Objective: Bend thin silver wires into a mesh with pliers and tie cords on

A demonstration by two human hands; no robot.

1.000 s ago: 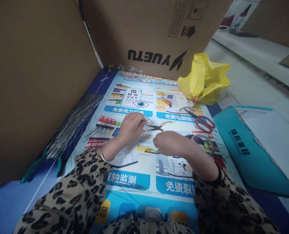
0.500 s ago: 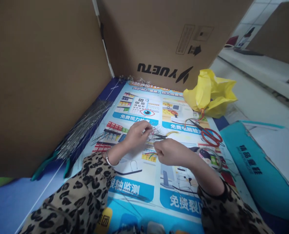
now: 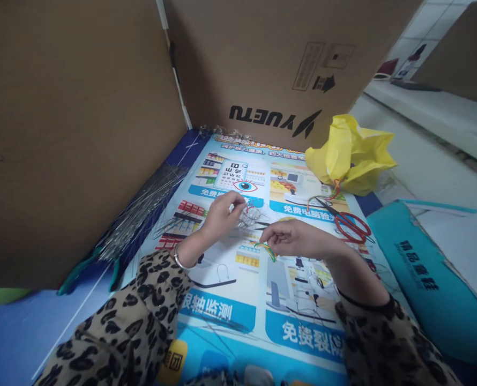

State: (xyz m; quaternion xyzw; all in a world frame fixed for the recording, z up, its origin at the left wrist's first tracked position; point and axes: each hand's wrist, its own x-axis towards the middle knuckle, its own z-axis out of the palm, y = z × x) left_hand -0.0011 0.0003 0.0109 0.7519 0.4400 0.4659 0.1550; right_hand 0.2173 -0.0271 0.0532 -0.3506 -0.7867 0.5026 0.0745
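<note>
My left hand (image 3: 221, 214) pinches a small tangle of thin wire (image 3: 250, 217) just above a printed poster (image 3: 230, 316) spread on the floor. My right hand (image 3: 295, 238) is closed in a pinch on yellow and green wire strands (image 3: 266, 249) that hang below its fingers. The two hands are a short way apart over the middle of the poster. A silver bangle (image 3: 177, 259) sits on my left wrist, and both arms wear leopard-print sleeves. Pliers with yellow handles (image 3: 276, 220) lie between the hands, mostly hidden.
Red-handled scissors (image 3: 349, 223) lie right of the hands by a crumpled yellow bag (image 3: 349, 153). A bundle of long metal wires (image 3: 140, 212) and green-handled pliers (image 3: 81, 265) lie at the left against big cardboard boxes (image 3: 262, 53). A teal folder (image 3: 423, 268) lies at the right.
My right hand has opened its fist into a pinch and lifted the coloured strands. My left hand rose slightly with the wire tangle. The view tilted up a little.
</note>
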